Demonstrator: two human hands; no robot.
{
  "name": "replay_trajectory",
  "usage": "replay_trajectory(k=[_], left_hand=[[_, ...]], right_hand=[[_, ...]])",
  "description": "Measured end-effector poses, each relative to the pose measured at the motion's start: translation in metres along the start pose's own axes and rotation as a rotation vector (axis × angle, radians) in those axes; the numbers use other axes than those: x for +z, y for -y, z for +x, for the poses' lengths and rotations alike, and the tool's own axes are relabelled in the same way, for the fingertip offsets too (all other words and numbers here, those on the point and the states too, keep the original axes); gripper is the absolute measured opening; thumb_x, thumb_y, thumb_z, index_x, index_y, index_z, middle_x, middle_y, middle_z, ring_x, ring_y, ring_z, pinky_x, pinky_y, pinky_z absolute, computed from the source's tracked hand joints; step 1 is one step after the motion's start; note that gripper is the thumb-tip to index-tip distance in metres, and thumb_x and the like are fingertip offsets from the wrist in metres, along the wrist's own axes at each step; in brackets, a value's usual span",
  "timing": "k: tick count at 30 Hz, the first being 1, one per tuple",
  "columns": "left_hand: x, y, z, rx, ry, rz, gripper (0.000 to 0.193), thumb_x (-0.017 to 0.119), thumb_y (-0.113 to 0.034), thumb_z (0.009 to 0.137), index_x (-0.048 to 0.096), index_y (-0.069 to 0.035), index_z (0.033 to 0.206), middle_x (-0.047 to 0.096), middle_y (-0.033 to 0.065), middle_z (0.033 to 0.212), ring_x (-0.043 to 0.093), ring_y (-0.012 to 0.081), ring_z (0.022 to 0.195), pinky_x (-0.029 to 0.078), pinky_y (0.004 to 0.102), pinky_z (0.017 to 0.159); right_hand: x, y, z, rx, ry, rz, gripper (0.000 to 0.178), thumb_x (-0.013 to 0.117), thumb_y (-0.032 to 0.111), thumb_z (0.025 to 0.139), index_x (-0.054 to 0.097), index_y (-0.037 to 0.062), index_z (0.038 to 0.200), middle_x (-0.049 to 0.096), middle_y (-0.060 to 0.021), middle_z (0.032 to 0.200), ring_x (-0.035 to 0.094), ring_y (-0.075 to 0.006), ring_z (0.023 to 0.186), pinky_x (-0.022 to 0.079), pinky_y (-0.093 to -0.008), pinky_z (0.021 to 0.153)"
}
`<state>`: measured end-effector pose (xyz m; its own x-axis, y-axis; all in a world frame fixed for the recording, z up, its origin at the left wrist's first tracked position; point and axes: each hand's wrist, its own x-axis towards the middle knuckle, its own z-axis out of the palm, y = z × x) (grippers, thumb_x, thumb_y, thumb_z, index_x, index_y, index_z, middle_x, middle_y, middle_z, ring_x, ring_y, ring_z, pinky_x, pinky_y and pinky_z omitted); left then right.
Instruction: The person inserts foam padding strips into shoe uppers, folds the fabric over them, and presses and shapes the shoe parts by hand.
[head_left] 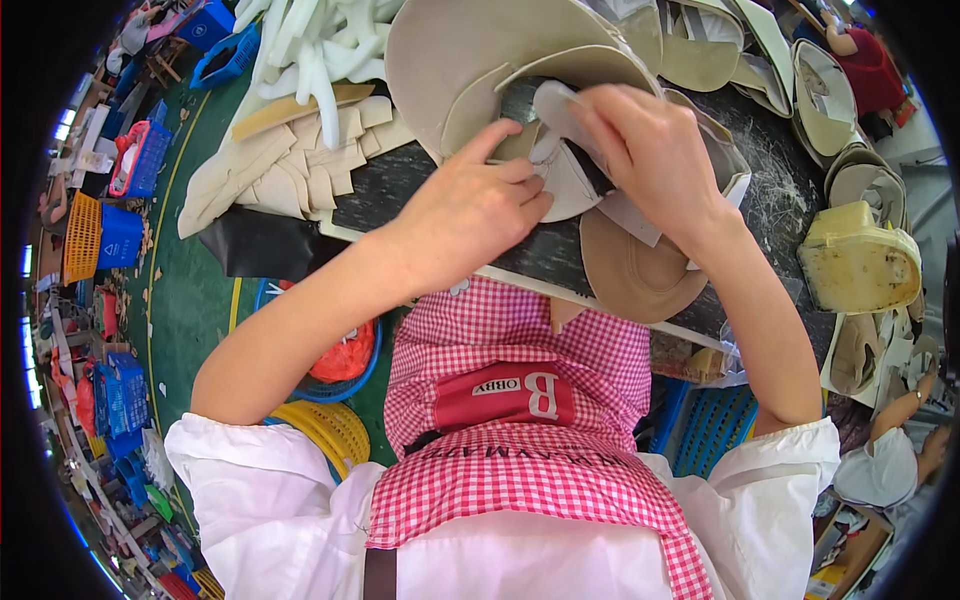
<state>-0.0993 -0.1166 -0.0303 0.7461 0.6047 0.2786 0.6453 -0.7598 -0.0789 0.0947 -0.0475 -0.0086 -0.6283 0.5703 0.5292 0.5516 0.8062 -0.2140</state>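
Observation:
A large beige sun hat (440,75) with a wide curved brim lies on the black worktop in front of me, its inside turned toward me. My left hand (480,205) has its index finger stretched into the hat's opening. Its other fingers are curled at the pale inner band (568,190). Pinched in my right hand (650,150) is a translucent whitish piece with a rounded end (556,108), held over the opening. The fingertips of that hand are partly hidden. Just below it, a tan brim (640,265) rests at the worktop's near edge.
Beige cut fabric pieces (290,165) are stacked at the left, beneath white foam strips (318,50). More hats (700,50) stand at the back right. A yellowish plastic tub (860,260) is at the right. Baskets (325,430) sit below the worktop; other people work farther off.

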Motion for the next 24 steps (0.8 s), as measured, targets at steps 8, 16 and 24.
replay_trajectory(k=[8, 16, 24], left_hand=[[-0.014, -0.010, -0.010, -0.168, 0.081, 0.003, 0.025, 0.059, -0.007, 0.068, 0.065, -0.005, 0.092, 0.063, 0.0043, 0.088, 0.056, 0.0202, 0.092, 0.043, 0.0342, 0.091], [-0.027, -0.007, -0.011, -0.247, 0.120, -0.093, 0.019, 0.064, -0.007, 0.069, 0.063, -0.003, 0.087, 0.062, 0.0080, 0.086, 0.058, 0.0236, 0.077, 0.050, 0.0338, 0.069], [-0.023, -0.007, -0.008, -0.295, 0.022, -0.088, 0.028, 0.065, -0.005, 0.070, 0.061, -0.001, 0.097, 0.063, 0.0086, 0.089, 0.061, 0.0237, 0.075, 0.052, 0.0349, 0.063]], right_hand=[[0.012, 0.014, -0.044, -0.047, 0.117, -0.045, 0.019, 0.062, 0.024, 0.083, 0.061, 0.0076, 0.091, 0.063, -0.0079, 0.081, 0.064, -0.0241, 0.070, 0.052, -0.0350, 0.058], [0.014, 0.020, -0.040, -0.117, 0.249, -0.155, 0.025, 0.064, 0.028, 0.078, 0.063, 0.0044, 0.088, 0.058, -0.0043, 0.089, 0.060, -0.0193, 0.083, 0.052, -0.0314, 0.064], [0.018, 0.021, -0.041, -0.190, 0.250, -0.234, 0.028, 0.064, 0.029, 0.076, 0.065, 0.0028, 0.084, 0.053, -0.0029, 0.094, 0.054, -0.0164, 0.091, 0.050, -0.0263, 0.072]])
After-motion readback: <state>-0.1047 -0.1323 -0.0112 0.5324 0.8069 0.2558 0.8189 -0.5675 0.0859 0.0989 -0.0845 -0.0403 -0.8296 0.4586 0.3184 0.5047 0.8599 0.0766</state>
